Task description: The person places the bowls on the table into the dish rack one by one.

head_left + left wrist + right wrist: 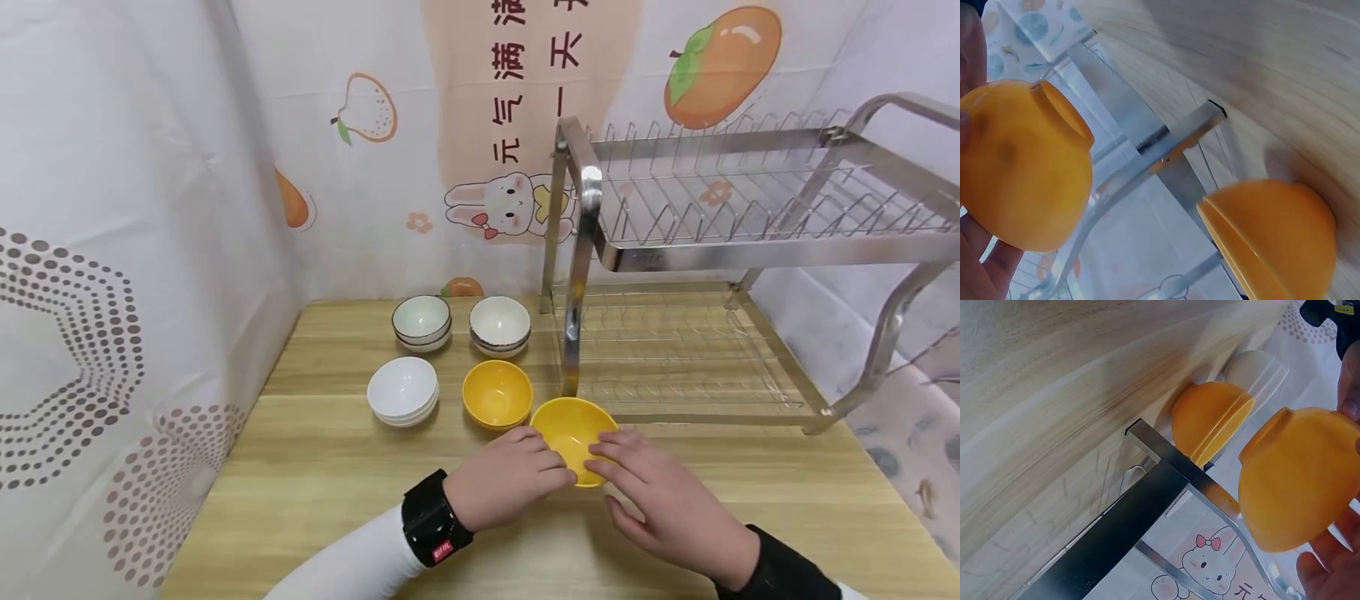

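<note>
A round yellow bowl is showing a smooth, glossy wall, with a plain thin rim and a small raised foot ring below. Its mouth is facing up to the head camera, and its foot is pointing toward the wooden table. In both wrist views it is hanging above this table and not touching it.

The left hand is gripping the bowl at its left and near side; its fingers are bending together over the rim, and the thumb is stretching along the near edge. The right hand is holding the opposite side; its fingers are lying a little apart, with the tips coming over the rim, while the thumb is standing away from them, lower down. Whether this thumb is pressing the wall, I cannot tell.

So the bowl is staying between the two hands, in front of the fingers, with its far rim free. Just behind it, to the left, a stack of yellow bowls is standing on the table. White bowls are standing farther left, and two stacks of dark-rimmed bowls are waiting behind. To the right, a metal dish rack is standing near the right hand.
</note>
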{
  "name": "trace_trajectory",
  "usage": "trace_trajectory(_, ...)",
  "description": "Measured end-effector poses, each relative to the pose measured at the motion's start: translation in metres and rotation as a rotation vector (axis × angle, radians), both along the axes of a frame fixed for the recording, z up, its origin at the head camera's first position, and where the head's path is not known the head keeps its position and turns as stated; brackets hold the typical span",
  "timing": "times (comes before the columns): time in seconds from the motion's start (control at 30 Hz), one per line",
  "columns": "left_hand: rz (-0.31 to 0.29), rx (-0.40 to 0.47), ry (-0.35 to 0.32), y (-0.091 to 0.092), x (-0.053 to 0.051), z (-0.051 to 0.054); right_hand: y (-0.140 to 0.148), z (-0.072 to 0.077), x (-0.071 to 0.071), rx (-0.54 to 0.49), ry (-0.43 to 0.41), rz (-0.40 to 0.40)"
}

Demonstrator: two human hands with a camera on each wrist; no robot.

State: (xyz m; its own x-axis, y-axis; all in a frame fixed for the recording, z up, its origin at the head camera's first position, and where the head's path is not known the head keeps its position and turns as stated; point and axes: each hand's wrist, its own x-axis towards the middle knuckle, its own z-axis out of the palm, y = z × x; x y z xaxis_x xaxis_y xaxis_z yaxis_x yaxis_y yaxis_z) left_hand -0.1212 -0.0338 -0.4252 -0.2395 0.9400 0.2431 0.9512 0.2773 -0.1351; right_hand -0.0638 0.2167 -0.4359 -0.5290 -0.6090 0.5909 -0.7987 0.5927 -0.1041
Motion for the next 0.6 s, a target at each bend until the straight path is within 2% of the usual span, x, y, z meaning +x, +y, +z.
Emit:
trace_trajectory(0.17, -0.043, 0.028, -0.026, 0.008, 0.001, -0.004, 0.004, -0.004, 0.002, 0.019, 0.027, 0.024)
trace_trajectory(0.4, -0.051, 0.050, -0.029, 0.010, 0.003, -0.006, 0.008, -0.005, 0.006, 0.064, -0.083, 0.013)
trace_trajectory(0.6, -0.051, 0.061, -0.047, 0.013, 0.003, -0.006, 0.011, -0.005, 0.006, 0.090, -0.091, -0.007)
